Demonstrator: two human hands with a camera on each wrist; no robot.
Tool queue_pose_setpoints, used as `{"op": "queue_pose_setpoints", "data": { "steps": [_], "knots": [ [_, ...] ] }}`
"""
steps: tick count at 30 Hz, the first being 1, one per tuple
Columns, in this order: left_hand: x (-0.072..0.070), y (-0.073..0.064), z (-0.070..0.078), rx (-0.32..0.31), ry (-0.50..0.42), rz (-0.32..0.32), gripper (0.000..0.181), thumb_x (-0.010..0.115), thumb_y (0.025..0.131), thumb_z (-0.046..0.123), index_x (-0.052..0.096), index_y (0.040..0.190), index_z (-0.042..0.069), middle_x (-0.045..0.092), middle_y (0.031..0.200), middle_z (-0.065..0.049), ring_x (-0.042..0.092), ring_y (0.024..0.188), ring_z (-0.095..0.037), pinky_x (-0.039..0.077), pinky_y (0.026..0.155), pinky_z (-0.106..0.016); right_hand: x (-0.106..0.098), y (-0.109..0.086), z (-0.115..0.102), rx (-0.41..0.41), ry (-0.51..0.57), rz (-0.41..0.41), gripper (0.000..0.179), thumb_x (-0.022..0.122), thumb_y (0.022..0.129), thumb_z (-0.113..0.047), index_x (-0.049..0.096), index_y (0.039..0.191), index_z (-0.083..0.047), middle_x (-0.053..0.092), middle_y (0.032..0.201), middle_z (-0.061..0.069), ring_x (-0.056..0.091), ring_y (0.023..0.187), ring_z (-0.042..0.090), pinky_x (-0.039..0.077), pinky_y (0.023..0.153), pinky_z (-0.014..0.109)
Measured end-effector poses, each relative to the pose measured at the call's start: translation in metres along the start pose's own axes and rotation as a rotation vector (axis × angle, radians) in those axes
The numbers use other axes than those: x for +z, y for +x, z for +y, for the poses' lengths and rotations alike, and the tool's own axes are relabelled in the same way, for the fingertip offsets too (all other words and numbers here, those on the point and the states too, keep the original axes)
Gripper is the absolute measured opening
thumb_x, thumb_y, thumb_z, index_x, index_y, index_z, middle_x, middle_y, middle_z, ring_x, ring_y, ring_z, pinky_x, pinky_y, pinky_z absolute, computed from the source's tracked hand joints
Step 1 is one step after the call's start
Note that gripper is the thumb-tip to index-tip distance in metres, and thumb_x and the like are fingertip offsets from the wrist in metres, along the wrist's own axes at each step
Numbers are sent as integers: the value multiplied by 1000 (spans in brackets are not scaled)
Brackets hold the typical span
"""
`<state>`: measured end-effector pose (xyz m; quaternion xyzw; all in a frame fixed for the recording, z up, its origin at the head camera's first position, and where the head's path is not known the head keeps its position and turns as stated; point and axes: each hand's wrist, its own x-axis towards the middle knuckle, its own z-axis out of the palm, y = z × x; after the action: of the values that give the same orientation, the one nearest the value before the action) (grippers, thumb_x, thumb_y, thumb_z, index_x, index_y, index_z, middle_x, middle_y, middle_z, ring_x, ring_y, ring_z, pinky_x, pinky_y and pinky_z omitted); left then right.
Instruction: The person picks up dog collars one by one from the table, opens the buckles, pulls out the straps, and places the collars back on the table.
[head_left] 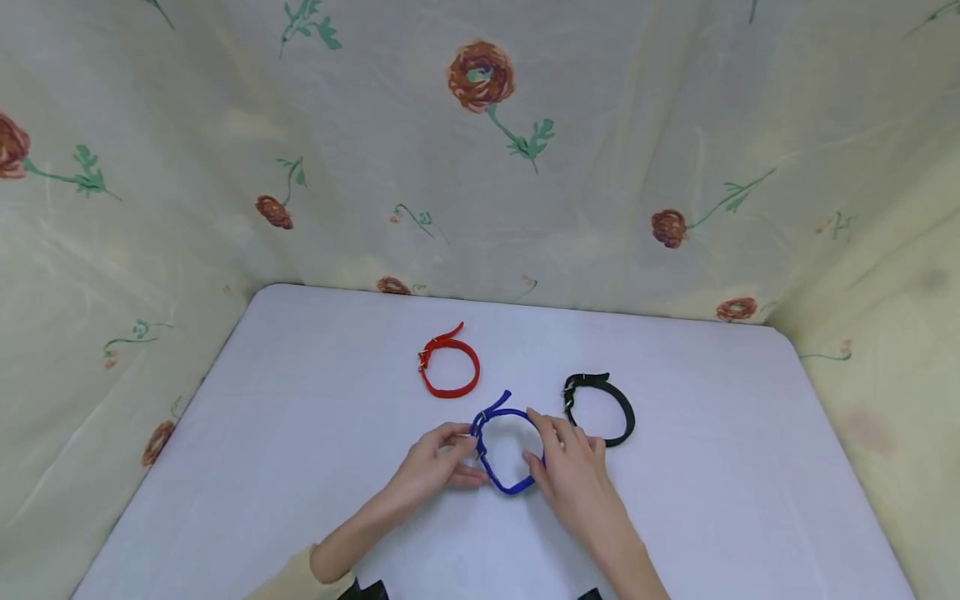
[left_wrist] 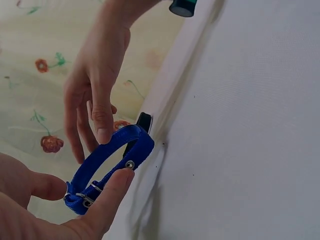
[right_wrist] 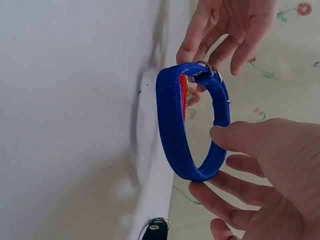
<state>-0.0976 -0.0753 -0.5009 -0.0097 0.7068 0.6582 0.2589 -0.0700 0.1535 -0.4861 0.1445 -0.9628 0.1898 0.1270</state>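
Both hands are on a blue pet collar (head_left: pixel 512 490), buckled into a ring with its loose strap end pointing up and away. My left hand (head_left: pixel 431 467) holds the buckle side between thumb and fingers. In the left wrist view, its index fingertip lies beside a metal eyelet (left_wrist: pixel 130 164) and its thumb meets the buckle end. Opposite, my right hand (head_left: pixel 577 479) pinches the band, thumb (right_wrist: pixel 235 136) on the inner side and fingers outside. Metal rings (right_wrist: pixel 216 74) show near the buckle.
A red collar (head_left: pixel 452 393) lies beyond the blue one on the white table (head_left: pixel 337 358). Just past my right hand lies a black collar (head_left: pixel 628 410). Flowered curtain (head_left: pixel 585 167) hangs behind the table and along both sides.
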Motion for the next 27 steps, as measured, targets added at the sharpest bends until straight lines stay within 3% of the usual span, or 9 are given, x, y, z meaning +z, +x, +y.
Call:
{"op": "queue_pose_setpoints", "data": {
  "steps": [11, 15, 19, 27],
  "knots": [
    [1, -22, -1, 34, 46, 58, 45, 61, 112, 34, 54, 144, 3, 64, 137, -21, 83, 94, -28, 67, 87, -39, -5, -13, -12, -1, 28, -2, 60, 82, 97, -20, 57, 151, -11, 71, 133, 14, 69, 117, 33, 41, 93, 45],
    [0, -30, -3, 59, 55, 75, 44, 61, 111, 35, 55, 143, 4, 67, 133, -21, 83, 94, -29, 67, 86, -39, -6, -15, -17, -6, 38, 8, 59, 81, 98, -20, 57, 152, -13, 71, 133, 12, 70, 111, 29, 40, 92, 42],
    [-1, -34, -4, 115, 96, 97, 43, 61, 111, 37, 58, 143, 8, 68, 132, -24, 83, 91, -32, 67, 83, -38, -6, -16, -19, 5, 34, 5, 58, 81, 98, -21, 57, 150, -12, 70, 130, 10, 69, 107, 25, 41, 92, 41],
    [0, -36, -2, 252, 291, 180, 34, 64, 109, 42, 65, 130, 15, 73, 122, -23, 83, 78, -26, 66, 71, -28, -10, -15, -23, -20, 59, 21, 58, 79, 100, -23, 56, 152, -12, 69, 123, 7, 68, 108, 21, 45, 93, 41]
  ]
}}
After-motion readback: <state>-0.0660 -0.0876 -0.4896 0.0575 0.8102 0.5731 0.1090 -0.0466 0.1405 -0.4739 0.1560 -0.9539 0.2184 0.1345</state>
